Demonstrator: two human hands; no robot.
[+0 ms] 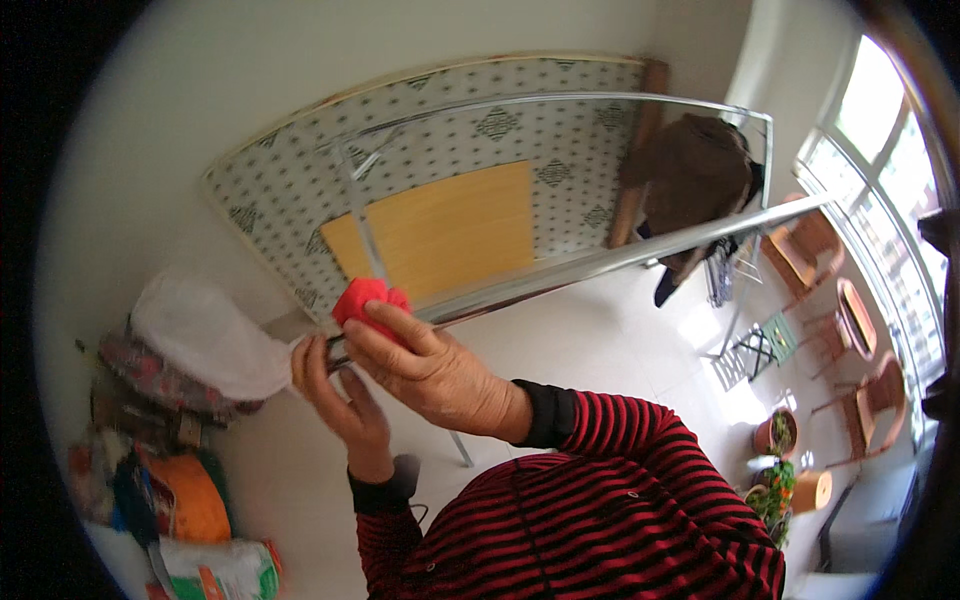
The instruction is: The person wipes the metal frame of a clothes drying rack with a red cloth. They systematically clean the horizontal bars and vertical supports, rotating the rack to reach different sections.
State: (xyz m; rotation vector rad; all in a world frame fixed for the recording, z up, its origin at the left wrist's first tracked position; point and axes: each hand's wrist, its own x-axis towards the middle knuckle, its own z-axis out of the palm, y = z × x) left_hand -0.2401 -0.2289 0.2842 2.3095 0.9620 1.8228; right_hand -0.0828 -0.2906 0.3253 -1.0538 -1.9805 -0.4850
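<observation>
My right hand (439, 371) grips a bunched red cloth (364, 300) at the near left end of a shiny metal rail (622, 255). The rail belongs to a tall metal frame that looks like a clothes drying rack. Just left of and below it, my left hand (349, 416) has its fingers curled around a small dark-edged object (337, 352). My right hand partly hides that object, so its kind is unclear. Whether the cloth wraps fully around the rail is also hidden.
A patterned mattress (450, 127) and a yellow board (450, 225) lean on the wall behind the frame. Dark clothes (697, 172) hang at its far end. Bags (202, 337) are piled at left. Rattan chairs (870, 405), a green folding stool (772, 341) and potted plants (776, 435) stand at right.
</observation>
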